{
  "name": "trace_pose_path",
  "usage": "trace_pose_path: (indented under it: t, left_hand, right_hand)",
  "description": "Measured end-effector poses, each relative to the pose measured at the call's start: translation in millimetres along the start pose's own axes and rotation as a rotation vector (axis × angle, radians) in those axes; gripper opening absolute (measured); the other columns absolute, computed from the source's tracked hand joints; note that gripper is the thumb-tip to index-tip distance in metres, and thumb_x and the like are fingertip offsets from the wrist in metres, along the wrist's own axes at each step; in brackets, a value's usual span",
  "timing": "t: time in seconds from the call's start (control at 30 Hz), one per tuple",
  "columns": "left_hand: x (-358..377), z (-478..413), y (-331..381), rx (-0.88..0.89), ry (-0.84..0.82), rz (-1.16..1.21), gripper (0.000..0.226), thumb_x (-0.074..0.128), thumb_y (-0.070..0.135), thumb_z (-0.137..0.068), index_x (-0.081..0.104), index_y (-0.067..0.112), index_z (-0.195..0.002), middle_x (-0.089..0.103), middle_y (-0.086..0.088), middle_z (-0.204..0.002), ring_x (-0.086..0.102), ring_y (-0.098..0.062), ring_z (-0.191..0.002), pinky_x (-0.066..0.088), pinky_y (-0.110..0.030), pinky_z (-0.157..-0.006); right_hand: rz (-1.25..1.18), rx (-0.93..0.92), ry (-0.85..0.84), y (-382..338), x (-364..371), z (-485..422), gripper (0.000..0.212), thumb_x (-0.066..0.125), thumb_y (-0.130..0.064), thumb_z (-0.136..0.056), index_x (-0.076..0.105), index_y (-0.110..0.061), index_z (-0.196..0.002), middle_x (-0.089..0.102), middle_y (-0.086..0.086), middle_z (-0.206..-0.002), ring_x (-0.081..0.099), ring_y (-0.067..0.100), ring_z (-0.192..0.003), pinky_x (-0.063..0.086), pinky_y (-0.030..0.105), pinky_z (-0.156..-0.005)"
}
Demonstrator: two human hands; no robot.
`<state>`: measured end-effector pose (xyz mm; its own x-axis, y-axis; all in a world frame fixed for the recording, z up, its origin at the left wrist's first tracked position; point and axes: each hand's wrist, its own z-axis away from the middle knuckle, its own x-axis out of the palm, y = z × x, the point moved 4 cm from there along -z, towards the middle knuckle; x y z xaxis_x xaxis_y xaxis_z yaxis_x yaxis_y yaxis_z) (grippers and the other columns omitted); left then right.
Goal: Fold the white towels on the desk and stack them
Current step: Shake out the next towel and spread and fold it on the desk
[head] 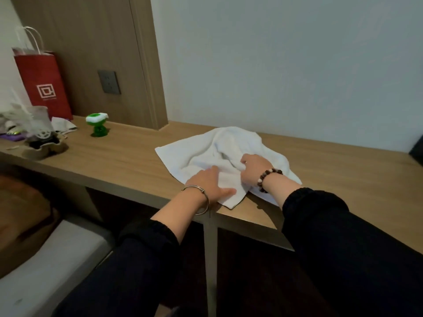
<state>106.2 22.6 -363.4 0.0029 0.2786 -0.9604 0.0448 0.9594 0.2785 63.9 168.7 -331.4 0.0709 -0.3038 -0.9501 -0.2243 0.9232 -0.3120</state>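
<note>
A heap of rumpled white towels (229, 147) lies on the wooden desk (128, 161), near its front edge. How many towels make up the heap cannot be told. My left hand (207, 183), with a metal bangle on the wrist, presses flat on the near corner of the cloth, fingers straight. My right hand (253, 169), with a bead bracelet on the wrist, is curled and grips a fold of towel in the middle of the heap.
At the desk's far left stand a red paper bag (44, 84), a green toy (97, 124) and a clutter of small items (34, 133). A dark object (416, 152) sits at the right edge. A wall socket (109, 82) is behind. A grey seat (45, 259) lies lower left.
</note>
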Motion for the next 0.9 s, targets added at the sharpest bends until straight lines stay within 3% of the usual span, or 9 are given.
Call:
trace_pose_path:
  t: [0.07,0.23,0.4,0.47,0.57,0.67,0.73,0.8,0.9]
  left_hand:
    - [6.4,8.8,2.9,0.023,0.027,-0.009,0.066,0.055,0.058,-0.083,0.039,0.017,-0.132,0.052,-0.007,-0.131,0.052,-0.024,-0.115,0.043,-0.037,-0.091]
    - [-8.5,19.0,-1.0,0.082,0.070,-0.023,0.016,0.046,0.031,-0.092,0.045,0.018,-0.101,0.060,-0.010,-0.108,0.054,-0.025,-0.086,0.042,-0.033,-0.071]
    - [-22.7,3.7,-13.4,0.060,0.046,-0.183,0.023,0.050,0.022,-0.091,0.057,0.018,-0.113,0.059,-0.007,-0.115,0.055,-0.029,-0.104,0.041,-0.032,-0.078]
    - [-27.1,-3.5,-22.0,0.032,0.088,-0.208,0.013,0.052,0.019,-0.090,0.058,0.018,-0.101,0.060,-0.006,-0.111,0.055,-0.028,-0.099,0.040,-0.031,-0.075]
    - [-38.7,-11.9,-52.8,-0.179,0.182,-0.330,0.008,0.048,0.017,-0.087,0.049,0.024,-0.082,0.063,-0.002,-0.100,0.056,-0.026,-0.097,0.034,-0.032,-0.080]
    - [-50.0,-19.9,-85.8,-0.459,0.195,-0.300,0.014,0.048,0.015,-0.086,0.059,0.022,-0.091,0.061,-0.001,-0.092,0.055,-0.024,-0.090,0.030,-0.038,-0.092]
    - [-56.5,-27.2,-90.3,-0.559,0.176,-0.246,0.025,0.048,0.012,-0.086,0.063,0.022,-0.104,0.062,-0.002,-0.104,0.054,-0.024,-0.103,0.029,-0.043,-0.099]
    - [-58.0,-39.3,-75.4,-0.460,0.169,-0.258,0.032,0.044,0.013,-0.087,0.061,0.023,-0.112,0.057,-0.001,-0.123,0.046,-0.025,-0.121,0.032,-0.045,-0.101]
    - [-43.5,-47.8,-26.1,-0.017,0.177,-0.064,0.036,0.046,0.027,-0.094,0.051,0.025,-0.130,0.048,0.000,-0.137,0.040,-0.024,-0.129,0.035,-0.041,-0.103]
  right_hand:
    - [-0.033,-0.005,0.010,3.0,-0.8,12.8,0.027,0.051,-0.009,-0.083,0.052,-0.018,-0.109,0.055,0.004,-0.101,0.047,0.021,-0.081,0.034,0.025,-0.058]
    - [0.076,-0.038,0.129,3.2,-3.1,37.4,0.020,0.044,-0.001,-0.088,0.055,-0.014,-0.098,0.059,0.009,-0.099,0.050,0.023,-0.079,0.039,0.028,-0.068]
    - [0.391,-0.131,0.200,-7.4,-5.9,38.7,0.018,0.043,-0.004,-0.091,0.056,-0.013,-0.101,0.053,0.009,-0.099,0.053,0.027,-0.095,0.043,0.032,-0.070]
    - [0.496,-0.167,0.227,-6.3,-12.1,35.6,0.015,0.044,-0.003,-0.089,0.055,-0.013,-0.091,0.053,0.008,-0.092,0.055,0.027,-0.094,0.037,0.032,-0.064]
    - [0.624,-0.165,0.530,4.6,-42.5,27.6,0.013,0.071,0.001,-0.062,0.063,-0.008,-0.069,0.060,0.009,-0.072,0.060,0.026,-0.074,0.040,0.029,-0.058]
    - [0.640,0.062,0.422,31.1,-50.1,10.6,0.017,0.058,-0.011,-0.083,0.068,-0.015,-0.095,0.060,0.006,-0.104,0.052,0.027,-0.106,0.040,0.037,-0.089]
    - [0.642,0.090,0.327,34.3,-39.9,-3.8,0.026,0.048,-0.019,-0.089,0.063,-0.020,-0.110,0.052,0.003,-0.124,0.040,0.026,-0.121,0.032,0.040,-0.100]
    - [0.533,0.026,0.360,23.2,-30.9,-10.0,0.033,0.045,-0.018,-0.089,0.057,-0.018,-0.120,0.044,0.005,-0.136,0.035,0.026,-0.127,0.028,0.041,-0.104]
    - [0.149,0.008,0.328,19.2,-21.4,-17.0,0.045,0.046,-0.023,-0.089,0.044,-0.015,-0.133,0.037,0.007,-0.143,0.033,0.028,-0.129,0.029,0.042,-0.105]
